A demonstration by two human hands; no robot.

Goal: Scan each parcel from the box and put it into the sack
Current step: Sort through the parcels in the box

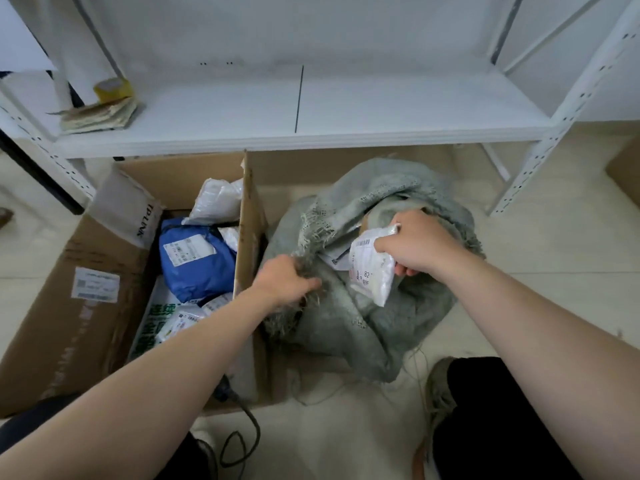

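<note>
Head view, looking down at the floor.

Left hand [287,282]: fingers curled tight round the frayed near rim of the grey-green woven sack [408,317], bunching the cloth just beside the box's right wall.

Right hand [415,245]: fingers and thumb clamped on the upper end of a white plastic mailer parcel with a printed label [372,275]. The parcel hangs label-up in the sack's open mouth. Whether its lower end rests on the cloth cannot be told. The corner of a second labelled packet [337,258] shows inside the mouth, just beside it.

The open brown cardboard box [86,323] stands left of the sack, its right wall against the cloth. Contents:
- a blue plastic parcel with a white label [197,268], in the middle
- a crumpled white plastic parcel [216,202], at the far end
- a white parcel with green print [161,320], at the near end, partly hidden by the left forearm

A black cable [244,427] loops on the tiles at the box's near corner. A grey shoe [438,386] is near the sack's near side.

A white metal shelf [381,105] stands behind, with a yellow tape roll [112,88] and a stack of worn paper envelopes [100,116] at its left end.
</note>
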